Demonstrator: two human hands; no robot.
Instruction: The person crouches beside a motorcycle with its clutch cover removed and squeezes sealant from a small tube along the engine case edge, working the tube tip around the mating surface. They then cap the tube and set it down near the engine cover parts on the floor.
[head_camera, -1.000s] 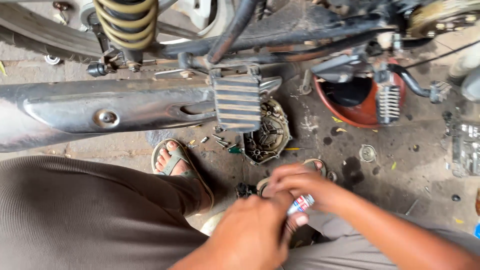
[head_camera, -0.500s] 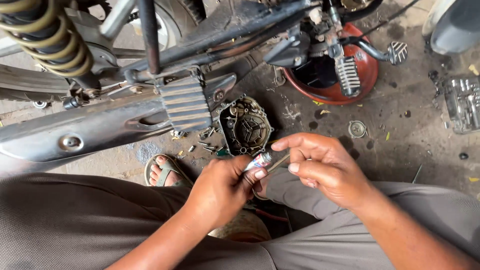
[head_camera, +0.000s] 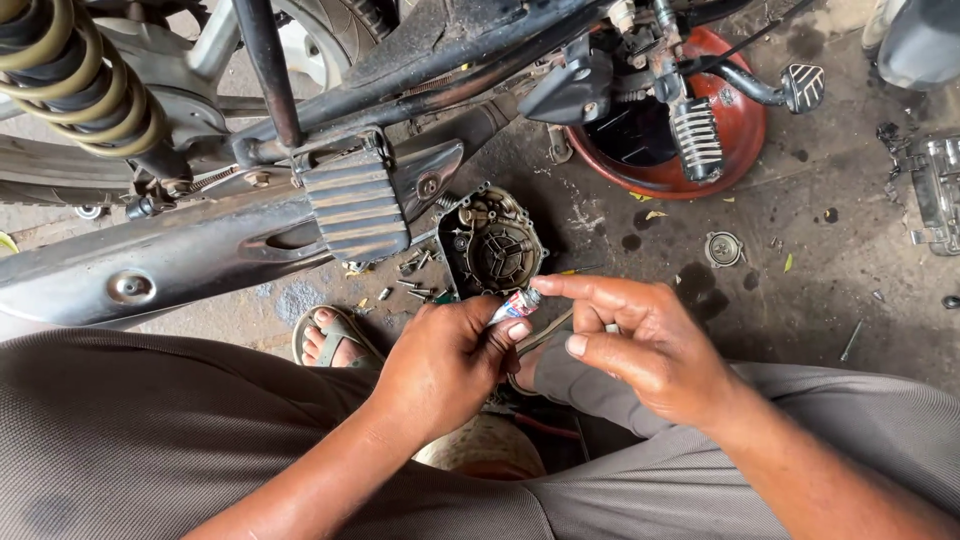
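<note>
Above the lap, small tube (head_camera: 514, 306) being gripped in closed left hand (head_camera: 450, 362), its tip being touched by fingertips (head_camera: 545, 284) of loosely open right hand (head_camera: 645, 345), engine cover (head_camera: 490, 247) lying on floor (head_camera: 800, 290) beyond.

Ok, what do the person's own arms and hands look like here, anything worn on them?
Both arms are bare to past the wrist: no sleeves, gloves, watch or rings show. The left hand and right hand look smudged with workshop grime, with short nails.

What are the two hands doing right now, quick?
Left hand: closed around a small tube.
Right hand: holds nothing visible; index finger touches the tube's tip, other fingers loosely curled.
</note>
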